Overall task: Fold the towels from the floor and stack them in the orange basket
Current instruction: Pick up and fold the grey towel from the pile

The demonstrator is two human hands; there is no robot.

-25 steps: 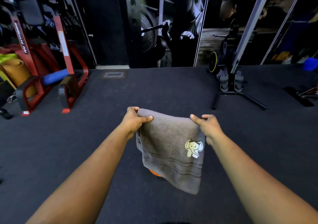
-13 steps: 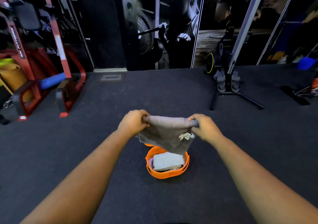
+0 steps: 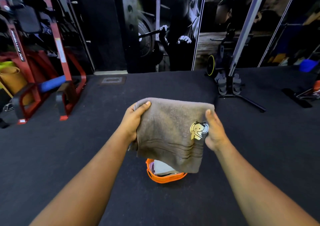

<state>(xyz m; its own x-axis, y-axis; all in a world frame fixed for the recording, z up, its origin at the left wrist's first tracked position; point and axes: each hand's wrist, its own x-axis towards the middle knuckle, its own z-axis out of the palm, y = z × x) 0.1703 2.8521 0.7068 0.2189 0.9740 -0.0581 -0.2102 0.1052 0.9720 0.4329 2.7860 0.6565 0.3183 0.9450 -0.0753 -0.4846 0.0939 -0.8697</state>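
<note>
A grey towel (image 3: pixel 170 132) with a small elephant patch hangs folded in the air in front of me. My left hand (image 3: pixel 134 121) grips its left edge, thumb on top. My right hand (image 3: pixel 214 130) holds the right edge beside the patch. Below the towel on the dark floor stands the orange basket (image 3: pixel 164 178), its far half hidden by the cloth. A folded light-coloured towel (image 3: pixel 161 168) lies inside it.
A red weight rack (image 3: pixel 60 66) with rolled mats stands at the left. A rowing machine (image 3: pixel 228 80) with a long floor foot stands at the back right. A blue tub (image 3: pixel 307 65) sits at the far right. Wall posters line the back.
The towel was bunched between both fists half a second ago; now it hangs as a flat folded panel, raised and covering more of the basket. Both hands have shifted to its side edges.
</note>
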